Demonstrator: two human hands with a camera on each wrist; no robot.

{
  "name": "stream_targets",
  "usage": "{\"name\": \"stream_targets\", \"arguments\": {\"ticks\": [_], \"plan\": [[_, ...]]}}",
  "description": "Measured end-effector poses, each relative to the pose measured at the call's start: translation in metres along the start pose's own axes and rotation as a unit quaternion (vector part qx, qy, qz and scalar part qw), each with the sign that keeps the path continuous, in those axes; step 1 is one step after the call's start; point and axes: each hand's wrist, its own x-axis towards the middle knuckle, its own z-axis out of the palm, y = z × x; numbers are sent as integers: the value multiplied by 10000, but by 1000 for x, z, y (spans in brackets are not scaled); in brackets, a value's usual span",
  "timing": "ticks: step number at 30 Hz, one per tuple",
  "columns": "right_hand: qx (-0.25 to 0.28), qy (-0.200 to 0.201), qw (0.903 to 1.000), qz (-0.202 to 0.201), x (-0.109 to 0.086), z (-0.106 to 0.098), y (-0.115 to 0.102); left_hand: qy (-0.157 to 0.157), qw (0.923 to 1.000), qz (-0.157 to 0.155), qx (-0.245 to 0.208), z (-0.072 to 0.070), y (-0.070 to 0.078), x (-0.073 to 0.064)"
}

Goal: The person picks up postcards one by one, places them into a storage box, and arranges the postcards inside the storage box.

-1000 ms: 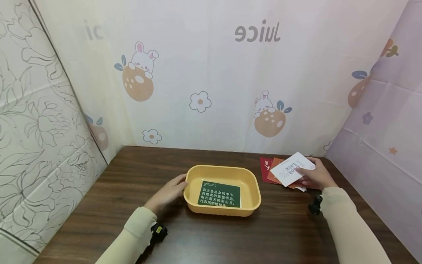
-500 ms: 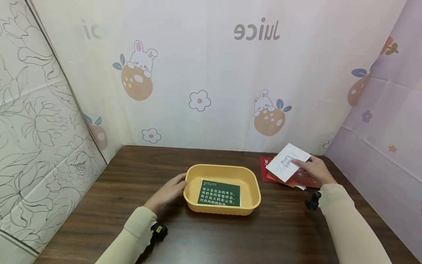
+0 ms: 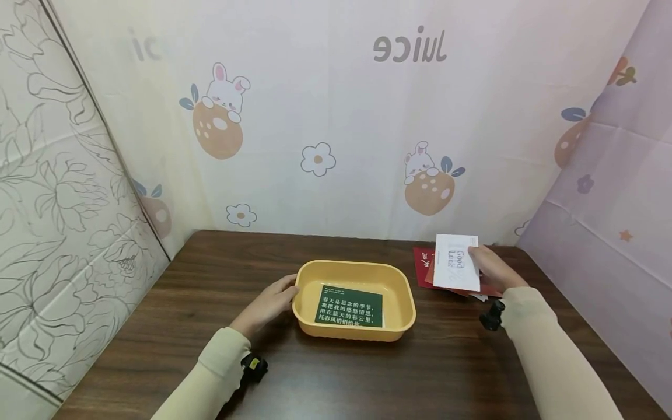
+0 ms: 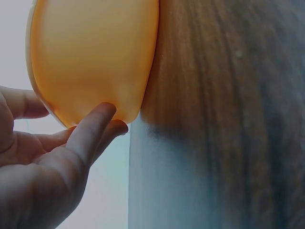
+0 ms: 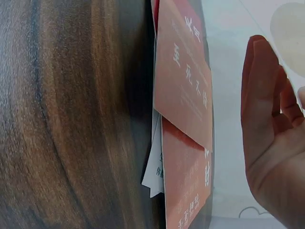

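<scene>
On a wood-grained table [image 3: 336,379], a smooth, round-cornered yellow tray [image 3: 346,333], green card [image 3: 350,306] inside, is gripped at its left end by the left hand [image 3: 270,303]. Farther right, a flat white card [image 3: 454,263] is pinched by the right hand [image 3: 493,268] above overlapping reddish cards [image 5: 183,81].

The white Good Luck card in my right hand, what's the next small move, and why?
I'd probably carry the white card leftward over the yellow tray: your right hand holds it above the pile of cards, and a green card lies in the tray.
</scene>
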Motion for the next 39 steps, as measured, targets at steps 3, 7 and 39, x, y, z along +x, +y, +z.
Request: {"name": "stream_targets", "arguments": {"ticks": [3, 7, 39], "plan": [[-44, 8, 10000, 54, 2, 5, -1, 20, 10000, -31, 82, 0, 1, 0], [44, 53, 9999, 98, 5, 11, -3, 0, 9999, -36, 123, -1, 1, -2], [-147, 834, 9824, -1664, 6, 42, -67, -28, 9999, -24, 108, -1, 0, -2]]}}
